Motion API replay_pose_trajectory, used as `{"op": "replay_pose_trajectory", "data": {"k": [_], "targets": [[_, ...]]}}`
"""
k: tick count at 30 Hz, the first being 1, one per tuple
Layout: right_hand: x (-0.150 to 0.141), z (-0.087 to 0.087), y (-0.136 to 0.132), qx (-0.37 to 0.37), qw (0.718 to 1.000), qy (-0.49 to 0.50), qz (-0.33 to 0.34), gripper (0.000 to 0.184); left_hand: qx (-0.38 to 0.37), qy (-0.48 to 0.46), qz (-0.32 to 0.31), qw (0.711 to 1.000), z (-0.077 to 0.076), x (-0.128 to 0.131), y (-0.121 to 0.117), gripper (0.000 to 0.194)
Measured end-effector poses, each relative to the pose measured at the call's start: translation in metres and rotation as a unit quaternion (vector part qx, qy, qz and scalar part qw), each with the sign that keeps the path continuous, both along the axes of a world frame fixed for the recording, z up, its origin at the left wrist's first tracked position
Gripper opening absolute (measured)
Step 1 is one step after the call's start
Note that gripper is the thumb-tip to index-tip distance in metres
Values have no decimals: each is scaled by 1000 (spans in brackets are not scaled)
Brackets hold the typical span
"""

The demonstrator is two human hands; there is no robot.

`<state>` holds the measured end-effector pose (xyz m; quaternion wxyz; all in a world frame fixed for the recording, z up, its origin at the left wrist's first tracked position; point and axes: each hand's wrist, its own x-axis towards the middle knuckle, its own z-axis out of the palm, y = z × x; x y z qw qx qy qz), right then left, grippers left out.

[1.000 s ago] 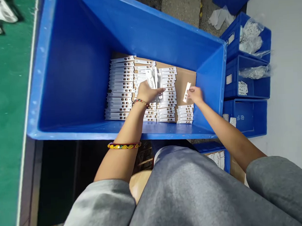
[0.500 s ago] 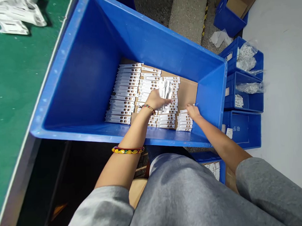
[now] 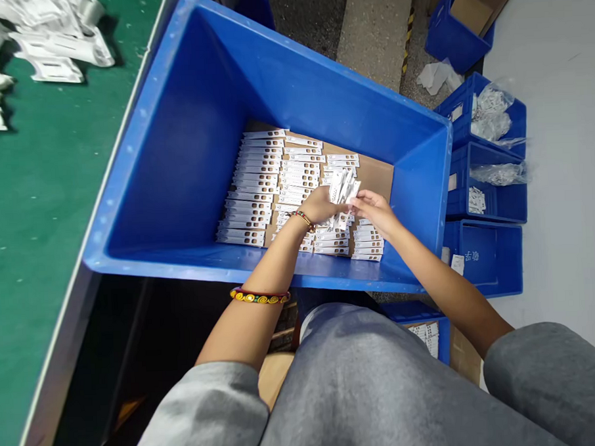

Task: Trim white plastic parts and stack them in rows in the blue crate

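Inside a large blue bin [image 3: 151, 252], my left hand [image 3: 321, 205] is closed around a bunch of flat white strips with cut-out holes [image 3: 342, 187]. My right hand [image 3: 376, 212] reaches in from the right, its thumb and fingertips pinched at the bunch's right edge; whether one strip is separately in its grip, I cannot make out. Below both hands, rows of similar white strips [image 3: 256, 179] lie overlapped in columns on a brown cardboard sheet [image 3: 377, 180]. The shortest column [image 3: 367, 246] is at the near right, under my right hand.
A green table [image 3: 54, 194] on the left carries a heap of white parts [image 3: 58, 46]. Smaller blue crates [image 3: 491, 251] stand along the right wall, some with bagged white parts [image 3: 492, 112]. Another crate [image 3: 443, 345] of strips sits low beside my body.
My right hand has left the short column and come up and left to the bunch in my left hand. The view has shifted slightly, so the bin appears further right.
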<state>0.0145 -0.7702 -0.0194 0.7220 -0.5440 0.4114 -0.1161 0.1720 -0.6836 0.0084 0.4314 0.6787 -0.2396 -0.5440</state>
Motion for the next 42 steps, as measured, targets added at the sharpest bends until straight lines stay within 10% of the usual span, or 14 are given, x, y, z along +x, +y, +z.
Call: {"op": "replay_pose_trajectory", "data": {"k": [4,7,10,22,29,35,42], "targets": [[-14,-13,-37,-129,986,107,0,16,9,20,65,998,-2,2,-2,16],[-20,-31,-62,-330,869,325,176,17,15,24,93,995,-2,4,-1,16],[-25,-53,-68,-379,774,409,301,15,20,38,76,996,-3,5,0,20],[-45,-78,-60,-400,700,446,389,30,4,127,86,988,-5,6,-1,13],[-41,-69,-46,-392,719,457,349,19,-1,110,103,989,-13,5,2,12],[7,-29,-11,-148,979,58,131,45,14,66,105,992,-13,7,3,21],[7,-18,-31,-34,997,-16,-62,38,-7,93,151,984,-10,3,0,8]]}}
